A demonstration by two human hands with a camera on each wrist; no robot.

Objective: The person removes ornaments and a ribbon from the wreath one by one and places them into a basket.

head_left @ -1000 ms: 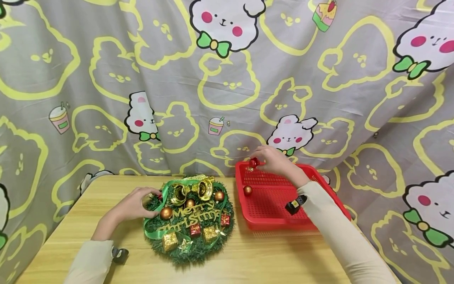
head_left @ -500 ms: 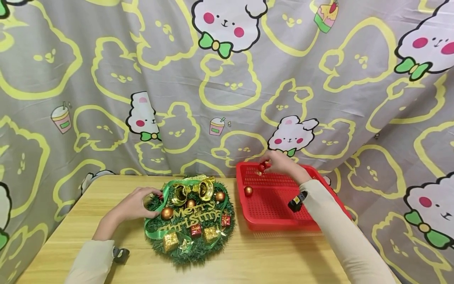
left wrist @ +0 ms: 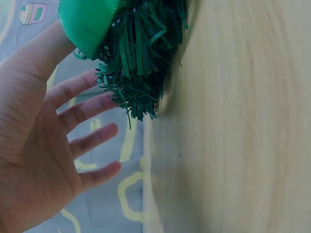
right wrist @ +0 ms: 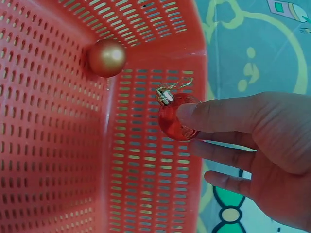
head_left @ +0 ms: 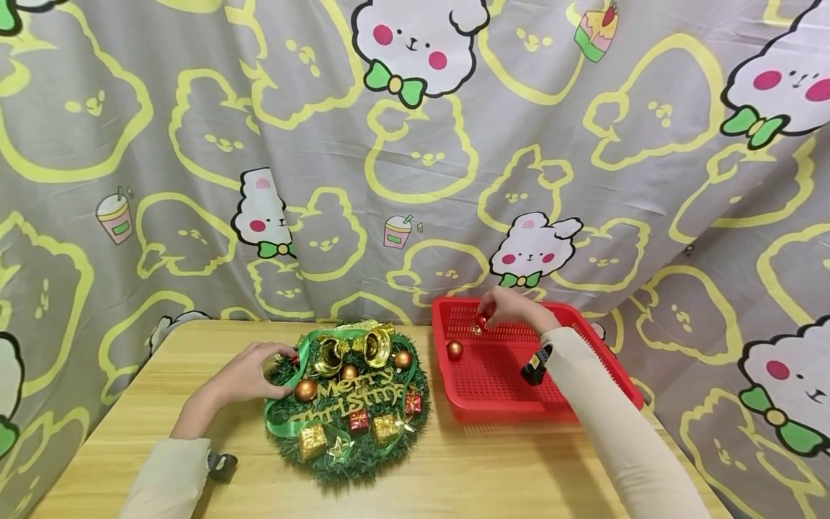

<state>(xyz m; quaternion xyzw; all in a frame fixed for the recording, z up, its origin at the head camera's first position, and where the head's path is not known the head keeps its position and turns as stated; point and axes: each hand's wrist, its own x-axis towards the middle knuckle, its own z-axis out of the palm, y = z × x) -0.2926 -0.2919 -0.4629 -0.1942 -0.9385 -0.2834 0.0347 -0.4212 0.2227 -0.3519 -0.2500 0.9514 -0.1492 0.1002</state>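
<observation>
Inside the red basket, near its far wall, the right hand pinches a red bauble, with a gold ball at the basket's left side. Left of the basket lies the wreath, the farther left hand at its outer edge, fingers spread.

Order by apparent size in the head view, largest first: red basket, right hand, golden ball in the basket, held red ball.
1. Red basket
2. Right hand
3. Golden ball and red ball: unsure, as the hand partly hides the red one.
</observation>
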